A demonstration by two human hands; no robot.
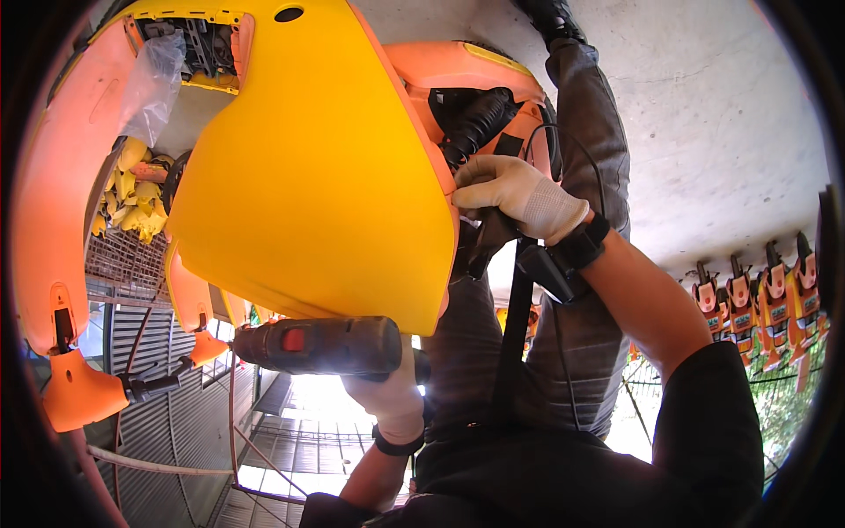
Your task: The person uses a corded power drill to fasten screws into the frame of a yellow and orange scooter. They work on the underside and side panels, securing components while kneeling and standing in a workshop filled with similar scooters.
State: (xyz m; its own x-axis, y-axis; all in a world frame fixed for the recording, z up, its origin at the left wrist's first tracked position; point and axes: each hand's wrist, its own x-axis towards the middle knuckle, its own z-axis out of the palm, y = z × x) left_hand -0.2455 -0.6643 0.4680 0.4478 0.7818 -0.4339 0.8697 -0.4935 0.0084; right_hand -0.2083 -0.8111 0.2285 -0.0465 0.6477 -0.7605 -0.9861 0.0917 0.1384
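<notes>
My left hand (392,396), in a white glove, grips a black cordless drill (317,345) with a red switch. The drill lies just below the lower edge of a large yellow panel (326,176), its chuck pointing left. At the panel's right edge is my right hand (519,195), also gloved. Its thumb and fingers are pinched together against the rim; whatever they hold is hidden. Beside those fingers sits a black ribbed part (480,125) inside an orange vehicle body (466,66).
A clear plastic bag (157,84) hangs by an opening with dark parts at upper left. Orange scooters (53,176) stand at left, several more (775,290) in a row at right. Yellow pieces (141,194) are heaped at left. A black cable (588,154) loops near my right wrist.
</notes>
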